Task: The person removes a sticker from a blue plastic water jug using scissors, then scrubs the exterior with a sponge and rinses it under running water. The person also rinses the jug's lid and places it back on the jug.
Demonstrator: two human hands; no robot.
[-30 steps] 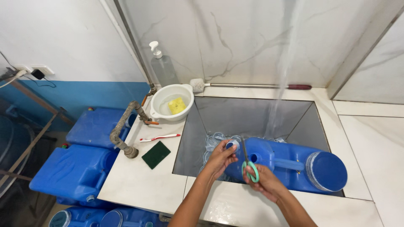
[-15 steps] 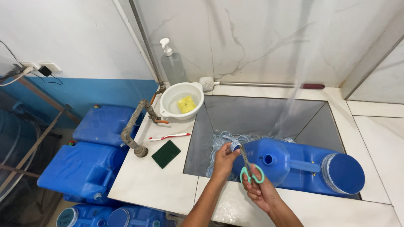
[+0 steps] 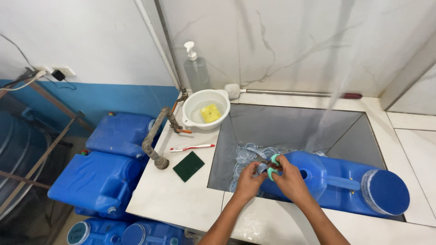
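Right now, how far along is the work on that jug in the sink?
Done: many clear plastic rings already lie in the sink. In hand: the right hand holds green-handled scissors at the neck of the blue jug, the left hand beside it. Left: more blue jugs sit by the counter.
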